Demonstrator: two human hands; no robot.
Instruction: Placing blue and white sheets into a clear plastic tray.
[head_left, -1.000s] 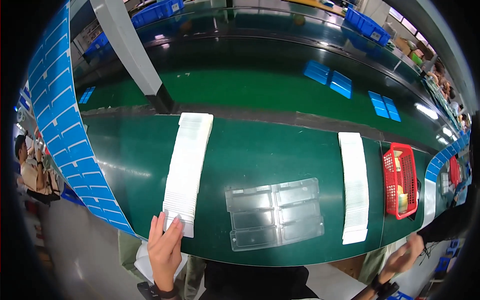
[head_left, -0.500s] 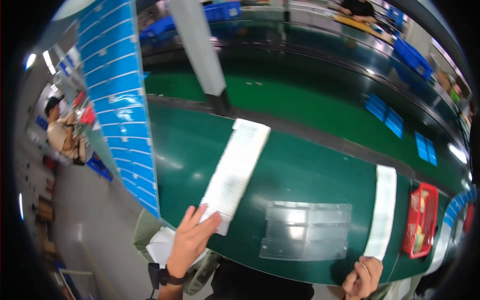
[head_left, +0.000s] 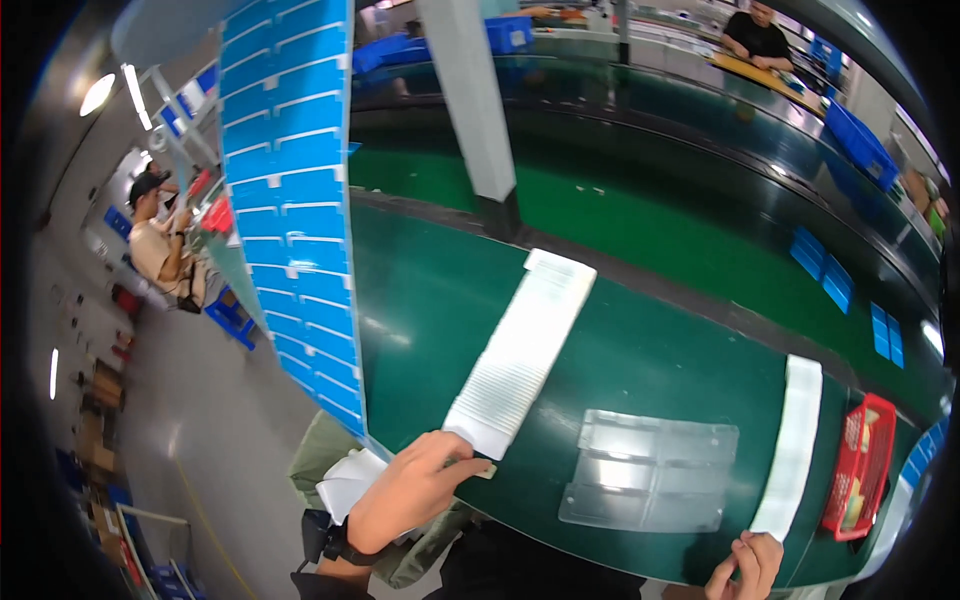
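Note:
A long row of overlapping white sheets point(head_left: 525, 350) lies slanted on the green table. My left hand point(head_left: 415, 492) is at its lower end, fingers bent in a pinch. A small pale piece point(head_left: 486, 470) shows at these fingertips, too small to identify. To the right lies a narrower row of white strips point(head_left: 797, 440). My right hand point(head_left: 748, 566) is closed at the near end of that row, its curled fingers hiding what they grip. Between the rows rests a clear plastic tray point(head_left: 650, 472) with flat compartments, untouched by either hand.
A red basket point(head_left: 860, 468) holding pale pieces stands at the right. A tall blue panel point(head_left: 300, 220) rises on the left. Behind the green table point(head_left: 400, 270) are a grey post point(head_left: 470, 100) and a green conveyor belt point(head_left: 620, 220). Other people sit farther off.
The view has swung left, so things appear farther right. My left hand has gone from spread fingers on the row's lower end to a pinch there. My right hand remains at the narrow row.

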